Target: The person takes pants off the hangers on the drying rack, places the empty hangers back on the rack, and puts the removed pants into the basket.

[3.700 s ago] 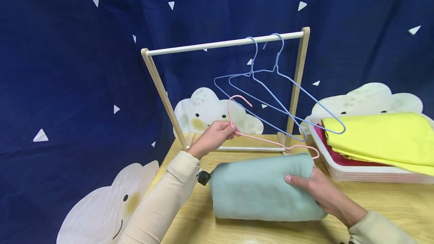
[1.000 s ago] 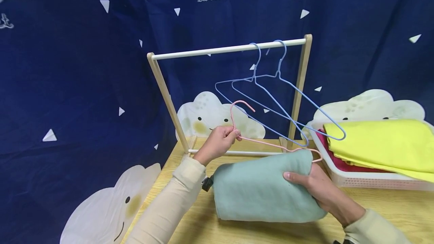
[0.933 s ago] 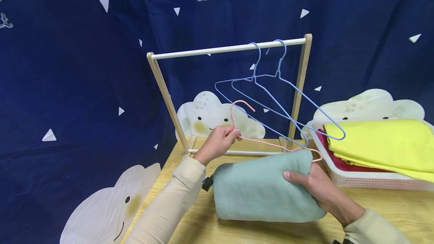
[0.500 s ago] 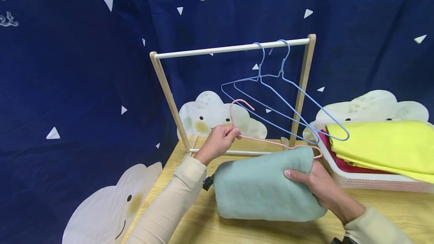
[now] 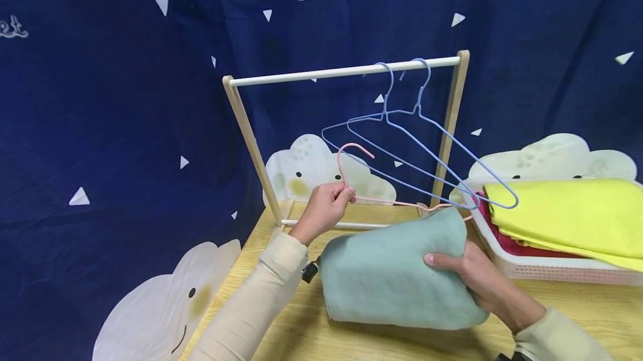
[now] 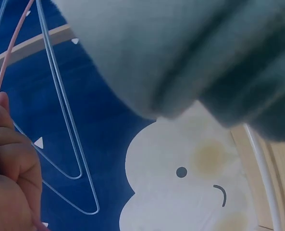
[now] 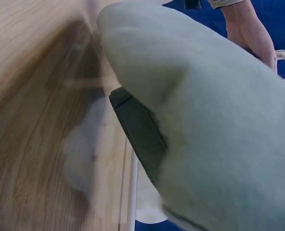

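Observation:
In the head view my left hand [image 5: 326, 207] pinches a pink wire hanger [image 5: 387, 201] just below its hook, holding it up in front of the rack. My right hand [image 5: 484, 280] grips the right side of a folded pale green cloth [image 5: 397, 277], thumb in front and fingers hidden behind it. The hanger's right end passes behind the cloth's raised upper corner. Its lower bar is hidden by the cloth. In the left wrist view, green folds [image 6: 171, 57] hang beside the curled left fingers [image 6: 17, 159]. The cloth [image 7: 219, 120] fills much of the right wrist view.
A small rack with a white rail [image 5: 311, 75] and wooden posts [image 5: 253, 152] stands behind my hands. Two blue hangers hang at its right. A white basket [image 5: 562, 272] to the right holds yellow cloth [image 5: 567, 216] over red cloth [image 5: 517, 248]. The wooden table [image 5: 567, 299] lies beneath.
The pink hanger has tilted, its right end rising, and the cloth's upper right corner has come up with it. The nearer blue hanger has swung. Both hands keep their holds.

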Tool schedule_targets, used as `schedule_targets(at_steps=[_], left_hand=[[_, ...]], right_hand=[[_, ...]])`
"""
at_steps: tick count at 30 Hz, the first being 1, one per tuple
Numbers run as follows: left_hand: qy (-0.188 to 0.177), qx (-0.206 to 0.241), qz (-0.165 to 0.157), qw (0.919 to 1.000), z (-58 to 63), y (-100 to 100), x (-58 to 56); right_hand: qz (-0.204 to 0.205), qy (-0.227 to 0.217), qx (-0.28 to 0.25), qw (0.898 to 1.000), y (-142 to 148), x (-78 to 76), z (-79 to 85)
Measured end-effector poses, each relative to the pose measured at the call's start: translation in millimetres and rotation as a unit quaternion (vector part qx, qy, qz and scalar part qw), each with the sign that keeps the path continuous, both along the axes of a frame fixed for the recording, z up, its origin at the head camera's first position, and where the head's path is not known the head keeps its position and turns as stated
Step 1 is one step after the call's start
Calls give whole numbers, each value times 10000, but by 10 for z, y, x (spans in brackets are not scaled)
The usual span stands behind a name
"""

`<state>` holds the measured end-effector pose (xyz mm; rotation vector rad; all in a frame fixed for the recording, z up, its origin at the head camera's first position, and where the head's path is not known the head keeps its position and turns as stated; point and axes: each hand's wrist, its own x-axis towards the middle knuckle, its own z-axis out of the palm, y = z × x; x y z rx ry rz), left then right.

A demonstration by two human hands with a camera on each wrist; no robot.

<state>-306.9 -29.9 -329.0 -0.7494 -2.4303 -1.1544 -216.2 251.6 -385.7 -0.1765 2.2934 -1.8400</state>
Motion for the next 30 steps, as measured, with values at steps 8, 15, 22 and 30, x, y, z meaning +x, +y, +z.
schedule_targets(at_steps=[8, 15, 22, 30], left_hand=[[78, -113, -208, 9997, 26, 37, 30], [182, -296, -341, 9988, 51, 89, 62], [190, -321, -320, 9988, 36, 79, 61], [233, -301, -298, 9988, 22, 65, 49]], right_hand=[[580, -571, -133, 9966, 14, -49, -14], [818, -400, -206, 9956, 24, -55, -72], [858, -228, -436, 9951, 6, -64, -107], [728, -171, -781, 9941, -59, -39, -119]])
